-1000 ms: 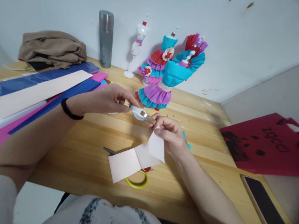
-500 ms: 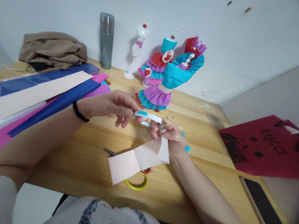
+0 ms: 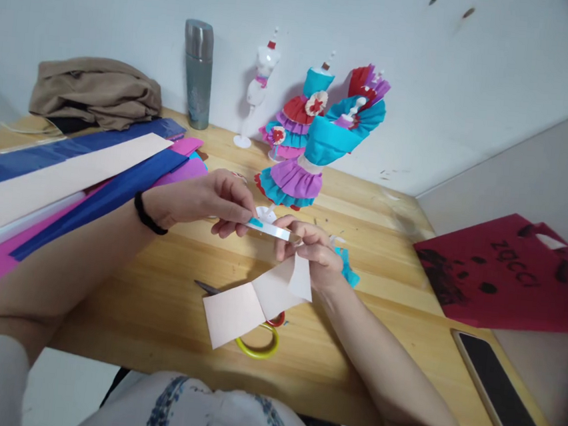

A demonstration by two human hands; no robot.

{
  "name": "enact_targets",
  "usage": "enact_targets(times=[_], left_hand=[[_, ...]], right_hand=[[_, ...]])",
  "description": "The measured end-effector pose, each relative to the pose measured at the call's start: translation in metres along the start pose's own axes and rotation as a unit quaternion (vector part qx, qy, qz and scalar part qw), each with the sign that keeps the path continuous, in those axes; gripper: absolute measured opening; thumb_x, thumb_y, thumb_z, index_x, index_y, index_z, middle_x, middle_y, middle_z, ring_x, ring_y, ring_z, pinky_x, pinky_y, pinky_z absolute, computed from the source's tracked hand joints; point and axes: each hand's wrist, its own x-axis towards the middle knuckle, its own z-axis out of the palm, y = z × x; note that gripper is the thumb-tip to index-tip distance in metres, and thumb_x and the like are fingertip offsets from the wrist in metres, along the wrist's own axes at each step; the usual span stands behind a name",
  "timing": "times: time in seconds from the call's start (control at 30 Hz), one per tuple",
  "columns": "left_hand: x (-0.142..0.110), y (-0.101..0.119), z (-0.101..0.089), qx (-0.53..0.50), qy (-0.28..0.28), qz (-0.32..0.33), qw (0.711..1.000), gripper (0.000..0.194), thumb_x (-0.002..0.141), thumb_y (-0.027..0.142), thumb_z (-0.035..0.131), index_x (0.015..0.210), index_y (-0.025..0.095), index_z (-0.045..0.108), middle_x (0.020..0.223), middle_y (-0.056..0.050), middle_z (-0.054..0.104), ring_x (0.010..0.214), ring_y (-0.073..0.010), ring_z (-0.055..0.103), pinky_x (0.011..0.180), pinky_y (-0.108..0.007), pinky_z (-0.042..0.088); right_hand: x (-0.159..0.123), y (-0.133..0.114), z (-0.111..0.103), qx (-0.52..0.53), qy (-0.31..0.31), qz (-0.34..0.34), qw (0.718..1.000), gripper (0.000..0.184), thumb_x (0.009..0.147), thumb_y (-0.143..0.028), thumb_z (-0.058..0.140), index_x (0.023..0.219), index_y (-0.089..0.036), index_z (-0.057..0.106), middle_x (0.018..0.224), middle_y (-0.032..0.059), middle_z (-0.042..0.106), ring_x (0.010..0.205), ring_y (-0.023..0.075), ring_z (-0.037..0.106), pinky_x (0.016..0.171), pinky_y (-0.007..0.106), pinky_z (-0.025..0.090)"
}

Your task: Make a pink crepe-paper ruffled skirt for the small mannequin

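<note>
My left hand, with a black band at the wrist, is closed on one end of a roll of white tape seen nearly edge-on. A small blue patch sticks to the roll near my fingertips. My right hand is closed at the other end of the roll and grips the raised corner of a pale pink folded paper strip. The paper hangs down to the left over scissors with yellow and red handles. Part of the roll is hidden by my fingers.
Small dress forms with ruffled blue, purple and red crepe paper stand behind my hands. A flask and brown cloth are at the back left, above paper sheets. A red bag and phone lie right.
The tape roll has turned, showing its ring half a second ago and its white edge now. My left hand has shifted slightly and now pinches the roll's end more closely.
</note>
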Motion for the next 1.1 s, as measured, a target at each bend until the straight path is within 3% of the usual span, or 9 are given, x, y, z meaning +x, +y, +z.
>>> enact_targets(times=[0.17, 0.27, 0.4, 0.53, 0.63, 0.87, 1.1], left_hand=[[-0.010, 0.018, 0.004, 0.117, -0.025, -0.051, 0.992, 0.016, 0.077, 0.022, 0.064, 0.063, 0.014, 0.067, 0.050, 0.001, 0.059, 0.041, -0.0059, 0.050, 0.040, -0.015, 0.037], [-0.015, 0.023, 0.008, 0.173, -0.019, -0.064, 0.983, 0.015, 0.077, 0.020, 0.060, 0.064, 0.015, 0.066, 0.051, 0.002, 0.058, 0.041, -0.0058, 0.049, 0.040, -0.014, 0.035], [-0.018, 0.027, 0.009, 0.258, -0.018, -0.073, 0.963, 0.019, 0.078, 0.019, 0.055, 0.062, 0.016, 0.065, 0.047, 0.004, 0.051, 0.041, -0.0055, 0.047, 0.040, -0.014, 0.031], [-0.022, 0.034, 0.007, 0.364, 0.038, -0.095, 0.926, 0.018, 0.077, 0.019, 0.055, 0.062, 0.016, 0.065, 0.046, 0.005, 0.050, 0.042, -0.0059, 0.047, 0.041, -0.015, 0.028], [-0.022, 0.037, 0.006, 0.373, 0.050, -0.130, 0.917, 0.019, 0.077, 0.022, 0.055, 0.061, 0.016, 0.064, 0.047, 0.005, 0.051, 0.042, -0.0064, 0.048, 0.043, -0.015, 0.031], [-0.008, 0.017, 0.012, 0.318, 0.046, -0.115, 0.940, 0.017, 0.078, 0.018, 0.054, 0.062, 0.014, 0.059, 0.049, 0.004, 0.051, 0.042, -0.0071, 0.052, 0.042, -0.014, 0.038], [-0.003, 0.008, 0.032, 0.357, 0.085, -0.067, 0.928, 0.025, 0.081, 0.019, 0.052, 0.058, 0.015, 0.057, 0.045, 0.003, 0.054, 0.042, -0.0075, 0.050, 0.043, -0.017, 0.033]], right_hand=[[-0.002, 0.007, 0.001, -0.010, -0.022, 0.073, 0.997, 0.017, 0.063, -0.016, 0.065, 0.057, -0.015, 0.050, 0.126, 0.0082, 0.062, 0.072, 0.0194, 0.071, 0.063, 0.031, 0.050], [-0.001, 0.012, 0.001, -0.060, -0.042, 0.096, 0.993, 0.013, 0.066, -0.019, 0.068, 0.062, -0.016, 0.056, 0.131, 0.0079, 0.058, 0.073, 0.0167, 0.069, 0.063, 0.029, 0.049], [-0.001, 0.014, 0.005, -0.129, -0.013, 0.101, 0.987, 0.012, 0.065, -0.021, 0.069, 0.060, -0.017, 0.059, 0.098, 0.0049, 0.067, 0.081, 0.0156, 0.061, 0.066, 0.026, 0.045], [-0.003, 0.011, 0.009, -0.161, 0.003, 0.173, 0.972, 0.018, 0.067, -0.027, 0.072, 0.061, -0.015, 0.061, 0.079, 0.0029, 0.065, 0.062, 0.0108, 0.055, 0.058, 0.025, 0.040], [-0.004, 0.007, 0.012, -0.173, 0.010, 0.196, 0.965, 0.023, 0.066, -0.033, 0.077, 0.065, -0.015, 0.064, 0.062, -0.0003, 0.060, 0.054, 0.0093, 0.051, 0.053, 0.023, 0.037], [-0.015, -0.023, 0.030, -0.180, -0.006, 0.127, 0.975, 0.026, 0.071, -0.040, 0.077, 0.075, -0.016, 0.069, 0.065, 0.0020, 0.066, 0.055, 0.0108, 0.057, 0.049, 0.023, 0.043], [-0.021, -0.024, 0.041, -0.262, 0.101, 0.017, 0.960, 0.017, 0.076, -0.031, 0.072, 0.070, -0.018, 0.062, 0.061, -0.0009, 0.061, 0.051, 0.0099, 0.051, 0.046, 0.023, 0.040]])
